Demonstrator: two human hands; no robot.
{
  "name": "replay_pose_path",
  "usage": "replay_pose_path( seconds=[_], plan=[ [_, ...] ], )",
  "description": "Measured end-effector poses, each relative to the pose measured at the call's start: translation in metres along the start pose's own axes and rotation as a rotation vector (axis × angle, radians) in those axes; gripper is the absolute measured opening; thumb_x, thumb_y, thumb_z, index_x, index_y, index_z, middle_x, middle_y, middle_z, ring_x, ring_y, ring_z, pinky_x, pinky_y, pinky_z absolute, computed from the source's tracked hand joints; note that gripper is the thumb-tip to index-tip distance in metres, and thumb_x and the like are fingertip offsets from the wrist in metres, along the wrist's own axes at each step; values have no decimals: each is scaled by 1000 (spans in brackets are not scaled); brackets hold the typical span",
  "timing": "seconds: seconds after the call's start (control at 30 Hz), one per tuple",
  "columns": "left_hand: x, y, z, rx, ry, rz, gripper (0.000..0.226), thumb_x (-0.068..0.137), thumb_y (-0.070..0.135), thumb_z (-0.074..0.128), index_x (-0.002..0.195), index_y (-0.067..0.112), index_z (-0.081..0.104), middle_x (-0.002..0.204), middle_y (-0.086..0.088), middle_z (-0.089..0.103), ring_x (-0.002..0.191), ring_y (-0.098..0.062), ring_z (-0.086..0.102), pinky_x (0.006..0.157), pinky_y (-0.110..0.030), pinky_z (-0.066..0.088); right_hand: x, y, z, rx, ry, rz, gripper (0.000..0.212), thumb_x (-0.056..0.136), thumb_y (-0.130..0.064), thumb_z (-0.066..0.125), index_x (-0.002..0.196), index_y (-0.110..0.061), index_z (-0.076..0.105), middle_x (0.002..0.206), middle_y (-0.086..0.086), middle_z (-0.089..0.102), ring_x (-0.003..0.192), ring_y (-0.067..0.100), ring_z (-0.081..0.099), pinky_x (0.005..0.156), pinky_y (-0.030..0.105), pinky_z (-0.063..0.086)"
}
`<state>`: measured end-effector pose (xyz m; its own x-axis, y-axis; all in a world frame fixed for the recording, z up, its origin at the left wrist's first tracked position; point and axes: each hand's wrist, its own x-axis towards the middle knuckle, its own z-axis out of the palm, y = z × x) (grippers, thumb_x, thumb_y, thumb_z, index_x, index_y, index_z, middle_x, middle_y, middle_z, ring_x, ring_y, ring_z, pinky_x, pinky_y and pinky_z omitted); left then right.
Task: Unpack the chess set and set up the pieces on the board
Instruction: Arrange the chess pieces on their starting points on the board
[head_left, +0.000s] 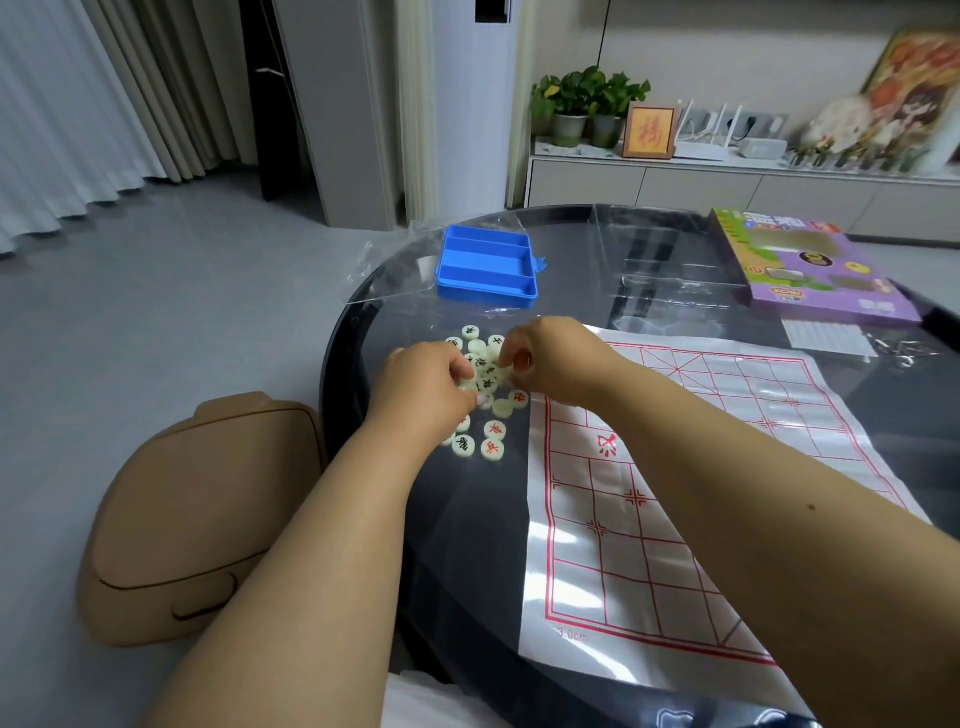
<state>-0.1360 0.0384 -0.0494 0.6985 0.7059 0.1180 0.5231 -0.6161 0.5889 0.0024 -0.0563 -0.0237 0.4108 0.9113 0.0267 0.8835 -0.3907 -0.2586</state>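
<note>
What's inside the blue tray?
The blue tray shows only bare blue compartments with nothing in them. The round chess pieces lie loose on the table nearer the hands. Its near wall hides a little of the floor.

Both hands' fingers (462, 371) bury several pieces (487, 384); the surface (467, 519) runs off at five o'clock; shelf ornaments (852, 130) blur.

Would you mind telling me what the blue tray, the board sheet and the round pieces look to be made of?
Blue tray: likely moulded plastic, with uniform colour, thin walls and a soft sheen. Board sheet: apparently thin plastic film or coated paper; it lies flat, shows fold creases and reflects glare. Round pieces: probably pale, slightly translucent plastic or resin, glossy, with red or black characters.
</note>
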Motion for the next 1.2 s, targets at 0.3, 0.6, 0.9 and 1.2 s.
replay_pose_path(
  seconds=[0.3, 0.6, 0.9, 1.2],
  plan=[
    [-2, 1, -3, -35, -29, 5, 19, 82, 13, 70, 88, 30, 65, 95, 9, 65, 89, -11, 61, 72, -21, 46, -1, 1, -1, 21, 19, -1, 21, 94, -21, 54, 108, -15, 68, 106, 5, 66, 93, 21, 59, 81, 31, 48],
    [-2, 1, 1, -13, -40, 30, 24, 80, 10, 69, 92, 31, 66, 99, 8, 64, 91, -12, 59, 72, -26, 51, -6, 3, 5, 33, 30, 72, 22, 94, -17, 50, 105, -12, 69, 102, 8, 67, 88, 23, 59, 72, 28, 44],
    [-5, 1, -1, 58, 10, 86, 14, 86, 21, 60, 100, 22, 62, 89, 7, 66, 94, -18, 58, 80, -36, 52, 3, 2, 11, 14, 53, 212, 21, 92, -19, 52, 91, -7, 69, 87, 10, 66, 80, 27, 61, 64, 29, 46],
    [-4, -1, -2, 68, 44, 71, 16, 91, 19, 54, 105, 19, 63, 90, 1, 67, 91, -19, 59, 75, -32, 50, 9, 0, 11, 49, 183, 143, 23, 87, -22, 63, 110, -22, 66, 107, 2, 63, 93, 20, 59, 75, 30, 49]
  ],
)
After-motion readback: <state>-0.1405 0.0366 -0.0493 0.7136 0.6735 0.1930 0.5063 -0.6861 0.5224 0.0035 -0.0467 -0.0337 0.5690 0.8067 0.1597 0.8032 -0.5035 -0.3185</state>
